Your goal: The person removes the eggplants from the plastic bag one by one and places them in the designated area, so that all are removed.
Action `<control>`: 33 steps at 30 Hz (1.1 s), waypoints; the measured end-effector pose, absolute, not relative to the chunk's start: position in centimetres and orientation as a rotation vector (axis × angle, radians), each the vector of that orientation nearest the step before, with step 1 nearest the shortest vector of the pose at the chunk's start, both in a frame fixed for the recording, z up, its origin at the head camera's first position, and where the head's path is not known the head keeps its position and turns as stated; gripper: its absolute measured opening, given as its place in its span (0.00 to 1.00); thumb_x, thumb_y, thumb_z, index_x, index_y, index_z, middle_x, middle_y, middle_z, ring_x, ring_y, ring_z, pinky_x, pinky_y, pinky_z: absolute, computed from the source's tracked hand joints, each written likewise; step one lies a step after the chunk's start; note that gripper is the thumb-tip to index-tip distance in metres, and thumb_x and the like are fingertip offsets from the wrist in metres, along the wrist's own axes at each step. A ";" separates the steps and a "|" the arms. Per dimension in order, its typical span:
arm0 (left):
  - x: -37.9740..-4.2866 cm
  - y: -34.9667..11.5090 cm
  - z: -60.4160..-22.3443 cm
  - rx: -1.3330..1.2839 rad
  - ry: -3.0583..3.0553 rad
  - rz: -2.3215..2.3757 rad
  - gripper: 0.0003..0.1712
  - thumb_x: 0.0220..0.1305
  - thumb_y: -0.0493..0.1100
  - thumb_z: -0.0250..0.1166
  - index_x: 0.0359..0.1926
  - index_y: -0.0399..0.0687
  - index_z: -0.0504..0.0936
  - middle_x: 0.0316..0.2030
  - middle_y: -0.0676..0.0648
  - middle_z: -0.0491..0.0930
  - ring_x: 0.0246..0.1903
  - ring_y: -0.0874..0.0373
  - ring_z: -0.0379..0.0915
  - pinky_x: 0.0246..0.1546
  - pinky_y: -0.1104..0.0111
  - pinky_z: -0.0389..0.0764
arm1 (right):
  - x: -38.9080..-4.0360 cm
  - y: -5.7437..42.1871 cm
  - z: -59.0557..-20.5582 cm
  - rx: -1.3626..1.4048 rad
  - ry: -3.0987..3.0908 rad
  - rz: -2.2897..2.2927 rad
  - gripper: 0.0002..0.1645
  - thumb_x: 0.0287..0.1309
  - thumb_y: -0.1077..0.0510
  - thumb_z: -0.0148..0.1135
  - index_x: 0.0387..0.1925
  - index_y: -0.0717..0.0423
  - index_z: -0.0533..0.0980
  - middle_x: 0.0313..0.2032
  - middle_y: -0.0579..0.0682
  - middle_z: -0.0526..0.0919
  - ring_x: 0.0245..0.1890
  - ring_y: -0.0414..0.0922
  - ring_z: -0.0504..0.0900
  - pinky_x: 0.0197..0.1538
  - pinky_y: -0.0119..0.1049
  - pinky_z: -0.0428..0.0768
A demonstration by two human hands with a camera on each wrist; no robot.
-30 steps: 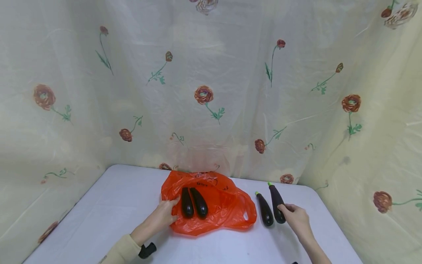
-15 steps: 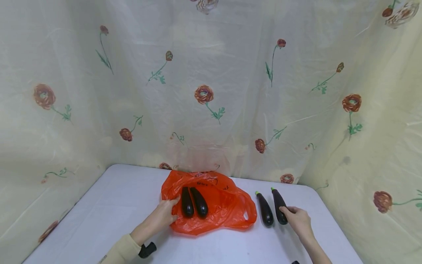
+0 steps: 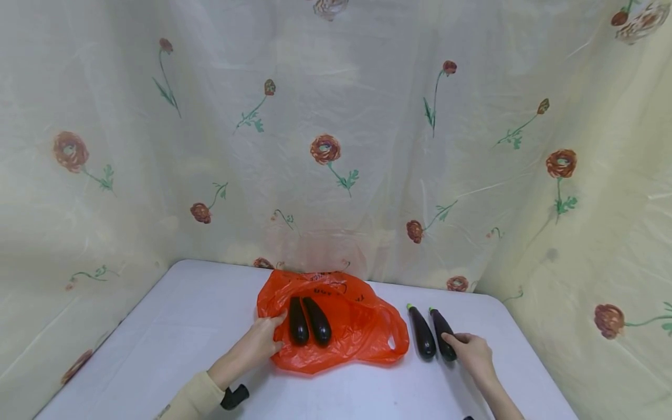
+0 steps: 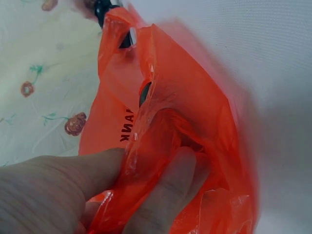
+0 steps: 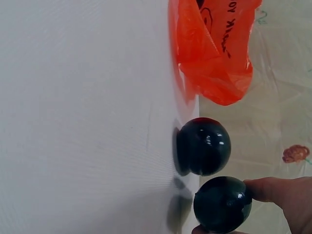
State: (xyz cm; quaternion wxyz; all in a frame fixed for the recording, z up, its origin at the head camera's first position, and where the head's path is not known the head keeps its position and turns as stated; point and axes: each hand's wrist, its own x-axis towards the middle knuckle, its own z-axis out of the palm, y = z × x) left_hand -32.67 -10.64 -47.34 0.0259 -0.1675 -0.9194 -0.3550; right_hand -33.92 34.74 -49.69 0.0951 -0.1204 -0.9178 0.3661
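Note:
My left hand (image 3: 259,339) pinches the near left edge of a red plastic bag (image 3: 362,335). In the left wrist view its thumb and fingers hold folds of the bag (image 4: 200,97). Two dark eggplants (image 3: 298,324) lie side by side at the bag's opening, just right of that hand. Over at the right, my right hand (image 3: 472,353) grips an eggplant (image 3: 440,325) with a green stem end. Its shadow shows apart from it on the table in the right wrist view, where the eggplant's round end (image 5: 223,205) faces me. Another eggplant (image 3: 422,332) lies between it and the bag.
A white table (image 3: 336,396) carries everything, its back edge close to a cream curtain (image 3: 367,192) printed with red flowers. The bag's handle loop (image 3: 396,335) points toward the eggplants on the right. A black wrist device (image 3: 234,398) hangs under the left forearm.
My right hand has brought its eggplant slightly nearer and lower, so the stem end now sits about level with the neighbouring one's. The left hand and bag have stayed in place.

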 end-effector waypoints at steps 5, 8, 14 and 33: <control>-32.7 -10.6 -47.4 -0.520 -2.847 -1.108 0.36 0.50 0.24 0.68 0.62 0.24 0.68 0.57 0.28 0.74 0.23 0.58 0.72 0.16 0.74 0.71 | -34.0 34.7 -50.2 -0.364 -2.730 1.082 0.32 0.60 0.45 0.61 0.47 0.73 0.78 0.42 0.69 0.83 0.47 0.65 0.80 0.49 0.55 0.75; -32.7 -10.7 -47.5 -0.511 -2.856 -1.124 0.36 0.50 0.24 0.68 0.63 0.24 0.67 0.57 0.27 0.74 0.21 0.60 0.71 0.16 0.74 0.71 | -34.0 34.8 -50.3 -0.365 -2.733 1.078 0.32 0.60 0.45 0.61 0.47 0.74 0.78 0.43 0.69 0.83 0.47 0.65 0.80 0.49 0.55 0.76; -32.7 -10.6 -47.4 -0.506 -2.860 -1.125 0.36 0.50 0.24 0.68 0.62 0.23 0.68 0.57 0.28 0.74 0.24 0.58 0.72 0.17 0.73 0.73 | -34.1 34.8 -50.7 -0.370 -2.739 1.053 0.33 0.60 0.45 0.61 0.47 0.74 0.78 0.43 0.69 0.83 0.49 0.66 0.79 0.49 0.55 0.76; -32.8 -10.6 -47.4 -0.522 -2.846 -1.107 0.36 0.50 0.24 0.68 0.62 0.23 0.68 0.58 0.28 0.73 0.25 0.58 0.72 0.17 0.74 0.72 | -34.2 34.8 -50.6 -0.387 -2.728 1.015 0.37 0.60 0.44 0.60 0.50 0.78 0.74 0.45 0.72 0.81 0.48 0.67 0.78 0.51 0.56 0.75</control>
